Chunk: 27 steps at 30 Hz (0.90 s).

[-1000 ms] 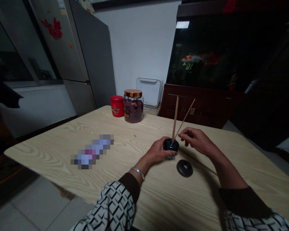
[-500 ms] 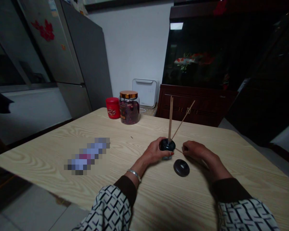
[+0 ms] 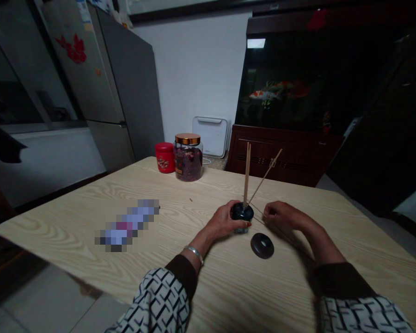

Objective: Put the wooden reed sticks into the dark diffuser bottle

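A small dark round holder stands on the wooden table, and my left hand is wrapped round its side. Thin wooden sticks rise from its top, two nearly upright and one leaning right. My right hand rests low on the table just right of the holder, fingers pinched on another thin stick that lies along the tabletop. A dark ring-shaped lid lies flat in front of both hands.
A glass jar with a copper lid and a red tin stand at the table's far edge. A blurred flat object lies to the left. Behind are a grey fridge, a fish tank and a white appliance.
My right hand has come down from beside the upright sticks to the tabletop and closed on a stick lying there. The left hand has stayed on the holder.
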### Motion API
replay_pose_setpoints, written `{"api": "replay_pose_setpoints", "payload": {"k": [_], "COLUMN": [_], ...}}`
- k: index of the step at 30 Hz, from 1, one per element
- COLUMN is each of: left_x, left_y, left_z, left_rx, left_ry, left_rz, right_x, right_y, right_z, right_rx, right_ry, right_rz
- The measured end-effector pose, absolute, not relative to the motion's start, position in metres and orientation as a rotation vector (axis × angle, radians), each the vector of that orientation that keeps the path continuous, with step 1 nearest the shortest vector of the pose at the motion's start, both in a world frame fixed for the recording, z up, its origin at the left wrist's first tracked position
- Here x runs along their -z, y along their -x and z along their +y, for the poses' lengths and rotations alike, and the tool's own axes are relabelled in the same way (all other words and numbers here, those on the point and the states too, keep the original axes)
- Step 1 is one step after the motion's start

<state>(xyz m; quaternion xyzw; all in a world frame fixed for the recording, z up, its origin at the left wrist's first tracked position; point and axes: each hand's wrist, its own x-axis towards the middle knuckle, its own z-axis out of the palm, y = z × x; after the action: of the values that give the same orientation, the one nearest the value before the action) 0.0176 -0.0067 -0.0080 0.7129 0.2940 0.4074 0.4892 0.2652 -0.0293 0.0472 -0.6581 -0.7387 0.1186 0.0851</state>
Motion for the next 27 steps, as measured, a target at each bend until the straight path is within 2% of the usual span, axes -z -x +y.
{"api": "replay_pose_setpoints", "payload": {"k": [2,5,9,18,27], "left_x": [0.008,0.009,0.010,0.011,0.013], "left_y": [-0.018,-0.018,-0.018,-0.018,-0.019], "left_z": [-0.007,-0.006,-0.006,-0.005,-0.004], "left_rx": [-0.992,-0.996,-1.000,-0.995,-1.000], "left_ry": [-1.731,-1.717,-1.717,-1.738,-1.738], "left_rz": [0.703,0.684,0.685,0.695,0.705], "right_x": [-0.066,-0.098,-0.125,-0.121,-0.094], "right_y": [-0.275,-0.281,-0.258,-0.205,-0.196], "right_z": [-0.034,-0.045,-0.056,-0.060,-0.045], "right_rx": [-0.470,-0.640,-0.658,-0.266,-0.442], "right_ry": [1.770,1.419,1.032,0.984,1.116], "right_rz": [-2.089,-1.547,-1.020,-1.130,-1.276]}}
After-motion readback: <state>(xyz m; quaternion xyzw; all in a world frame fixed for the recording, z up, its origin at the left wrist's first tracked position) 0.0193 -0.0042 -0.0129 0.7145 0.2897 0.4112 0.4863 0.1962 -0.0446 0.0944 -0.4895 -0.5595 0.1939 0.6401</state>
